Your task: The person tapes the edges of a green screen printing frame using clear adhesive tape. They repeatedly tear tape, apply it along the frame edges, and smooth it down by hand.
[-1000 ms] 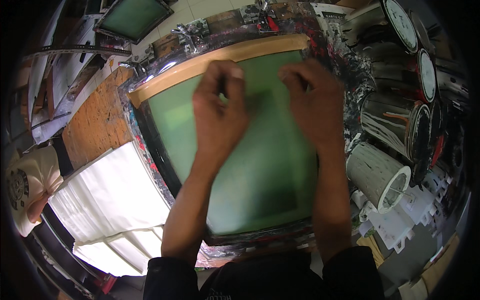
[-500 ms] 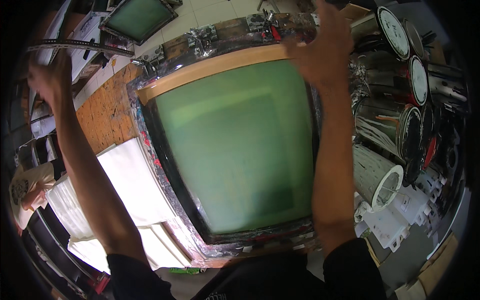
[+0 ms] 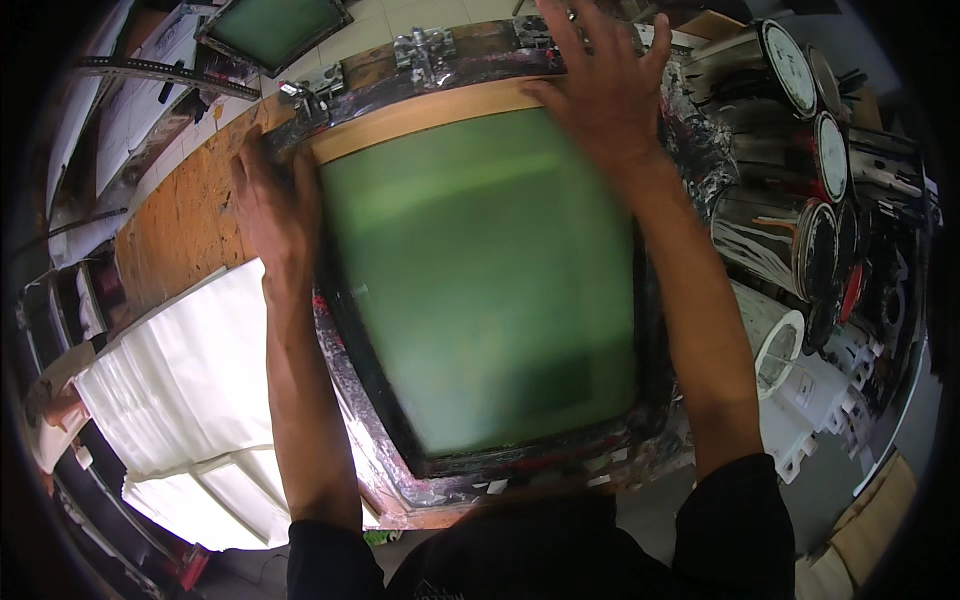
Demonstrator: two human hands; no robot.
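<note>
Left hand [image 3: 275, 205] inward; partial shirt lettering [image 3: 440, 594]

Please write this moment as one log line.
left hand: at dark frame, upper left; right hand: spread over tan strip, right end; green screen: inside frame

Worn on the person's head, the wide fisheye camera looked steeply down from close above the green screen [image 3: 490, 280], which filled the middle of the picture. Forearms [image 3: 312, 410] ran up from the lower edge; floor tiles [image 3: 368, 28] showed at the top.
</note>
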